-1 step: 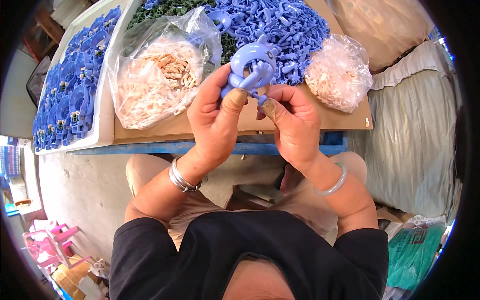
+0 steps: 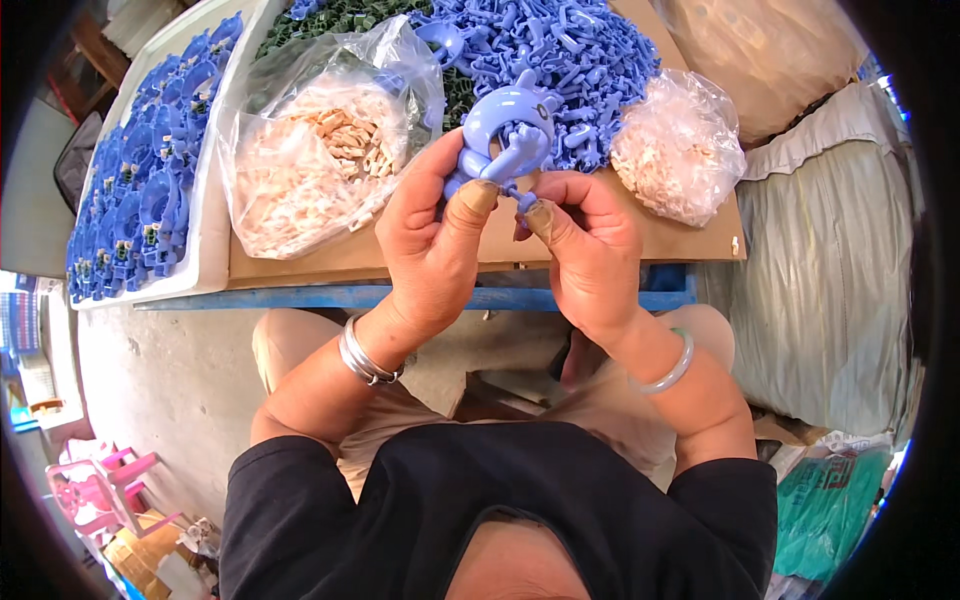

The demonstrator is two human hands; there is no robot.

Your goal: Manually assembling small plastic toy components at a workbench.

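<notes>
Above the cardboard's near edge, a glossy blue plastic toy figure (image 2: 508, 112) with a rounded, hollow head and small ears is held between both hands. My left hand (image 2: 432, 230) grips its body from the left, thumb in front and fingers behind. My right hand (image 2: 592, 235) pinches a small blue plastic part (image 2: 525, 202) at the figure's lower right. Whether this part is joined to the figure cannot be made out. Both thumbs have tan tape or covers on their tips. Behind the toy lies a heap of loose blue plastic parts (image 2: 560, 50).
An open clear bag of cream-coloured pieces (image 2: 310, 180) stands left, a smaller bag (image 2: 680, 150) right, on cardboard (image 2: 640, 220). Dark green parts (image 2: 330, 25) lie behind. A white tray (image 2: 212, 230) holds rows of blue assemblies. Large sacks (image 2: 820, 270) flank the right; a pink plastic chair (image 2: 100, 490) stands lower left.
</notes>
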